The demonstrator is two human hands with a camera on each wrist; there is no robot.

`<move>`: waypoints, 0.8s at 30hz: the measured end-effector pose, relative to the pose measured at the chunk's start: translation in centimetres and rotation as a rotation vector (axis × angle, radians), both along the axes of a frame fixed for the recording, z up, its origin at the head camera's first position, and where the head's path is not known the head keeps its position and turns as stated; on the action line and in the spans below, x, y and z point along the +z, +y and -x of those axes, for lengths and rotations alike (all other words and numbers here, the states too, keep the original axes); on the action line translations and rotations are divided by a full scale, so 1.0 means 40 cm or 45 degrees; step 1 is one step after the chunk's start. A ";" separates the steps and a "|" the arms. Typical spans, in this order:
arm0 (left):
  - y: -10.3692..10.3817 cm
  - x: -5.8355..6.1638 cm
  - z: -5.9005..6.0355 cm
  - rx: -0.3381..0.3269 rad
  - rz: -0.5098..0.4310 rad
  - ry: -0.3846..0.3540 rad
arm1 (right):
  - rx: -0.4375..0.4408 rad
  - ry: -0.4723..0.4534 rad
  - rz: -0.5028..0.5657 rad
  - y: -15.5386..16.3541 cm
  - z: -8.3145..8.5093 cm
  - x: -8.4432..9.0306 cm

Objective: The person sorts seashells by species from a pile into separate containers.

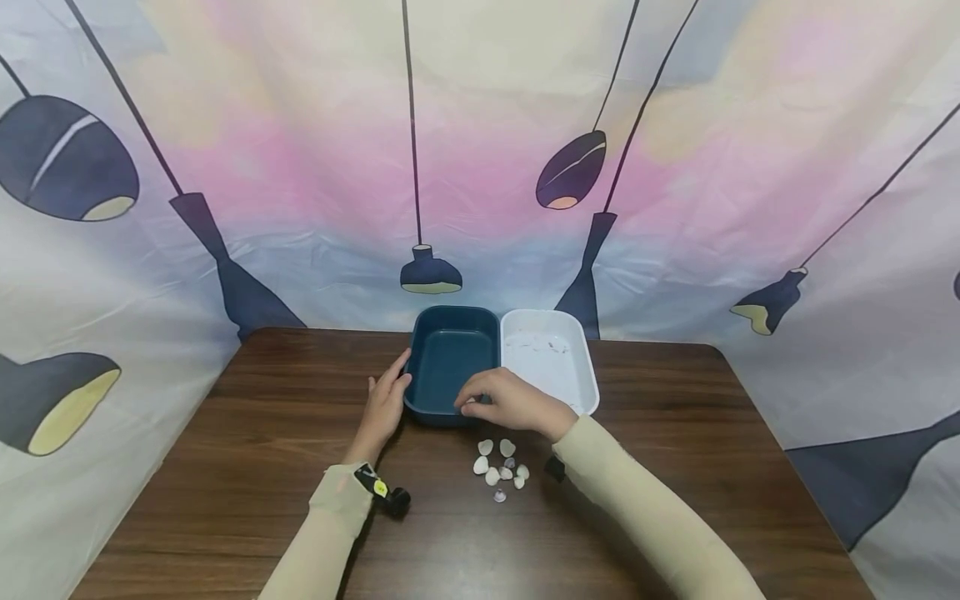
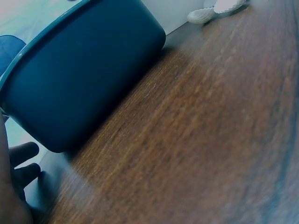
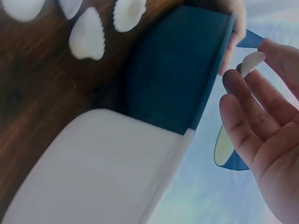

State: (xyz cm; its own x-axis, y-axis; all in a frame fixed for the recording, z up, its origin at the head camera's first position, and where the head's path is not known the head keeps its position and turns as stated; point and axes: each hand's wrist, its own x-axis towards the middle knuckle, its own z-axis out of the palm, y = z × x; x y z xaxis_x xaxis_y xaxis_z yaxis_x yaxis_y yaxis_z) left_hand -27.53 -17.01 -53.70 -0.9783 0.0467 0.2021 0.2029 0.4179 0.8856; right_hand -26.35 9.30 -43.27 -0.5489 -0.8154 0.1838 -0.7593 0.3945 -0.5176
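The left hand (image 1: 384, 404) lies with extended fingers against the teal bin (image 1: 450, 358); the right hand (image 1: 517, 402), over that bin's near edge, pinches a white shell (image 3: 252, 63) between thumb and fingertip. A white tray (image 1: 555, 367) stands beyond the right hand; loose shells (image 1: 492, 476) lie on its near side.

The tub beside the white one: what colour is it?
That tub is plain dark teal; it shows best in the head view.

Both forearms (image 1: 318, 533) stretched forward
Left hand (image 1: 385, 403) extended, fingers (image 1: 397, 367) nearly straight; right hand (image 1: 516, 402) angled inward, palm down, thumb (image 3: 281, 58) and fingertips pinching.
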 end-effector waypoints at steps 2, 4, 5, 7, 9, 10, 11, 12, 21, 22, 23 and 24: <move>-0.001 0.002 -0.002 -0.002 -0.002 0.000 | -0.008 -0.013 -0.016 -0.001 0.008 0.002; -0.002 0.004 -0.003 -0.001 -0.001 0.001 | -0.022 -0.015 -0.037 -0.003 0.014 0.008; -0.002 0.004 -0.003 0.000 -0.001 0.002 | -0.030 -0.016 -0.046 -0.004 0.017 0.013; -0.005 0.003 -0.001 0.000 0.000 0.003 | -0.039 -0.015 -0.059 -0.006 0.024 0.021; -0.006 0.002 0.001 0.001 0.003 0.008 | -0.032 0.002 -0.067 -0.008 0.030 0.027; -0.007 0.002 0.001 0.001 0.001 0.009 | -0.028 0.007 -0.073 -0.009 0.034 0.029; -0.007 0.001 0.001 0.000 0.000 0.009 | -0.027 0.014 -0.079 -0.010 0.038 0.028; -0.007 0.000 0.002 -0.001 -0.002 0.009 | -0.027 0.018 -0.089 -0.012 0.042 0.027; -0.006 -0.003 -0.001 0.001 -0.003 0.018 | -0.076 0.032 -0.173 -0.024 0.074 0.020; -0.005 -0.002 -0.002 0.000 -0.005 0.023 | -0.082 0.034 -0.176 -0.025 0.078 0.019; -0.005 -0.002 -0.002 -0.001 -0.006 0.028 | -0.089 0.035 -0.180 -0.025 0.081 0.018; -0.005 -0.002 -0.001 0.003 -0.006 0.032 | -0.098 0.033 -0.187 -0.026 0.085 0.017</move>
State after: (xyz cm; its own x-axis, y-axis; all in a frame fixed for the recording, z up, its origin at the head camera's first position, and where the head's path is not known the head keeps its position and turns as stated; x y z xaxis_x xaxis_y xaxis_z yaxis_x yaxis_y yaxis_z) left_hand -27.48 -17.20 -53.78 -0.9730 0.0432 0.2267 0.2239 0.4144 0.8821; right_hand -29.77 8.24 -42.58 -0.6073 -0.7904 0.0805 -0.7362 0.5218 -0.4309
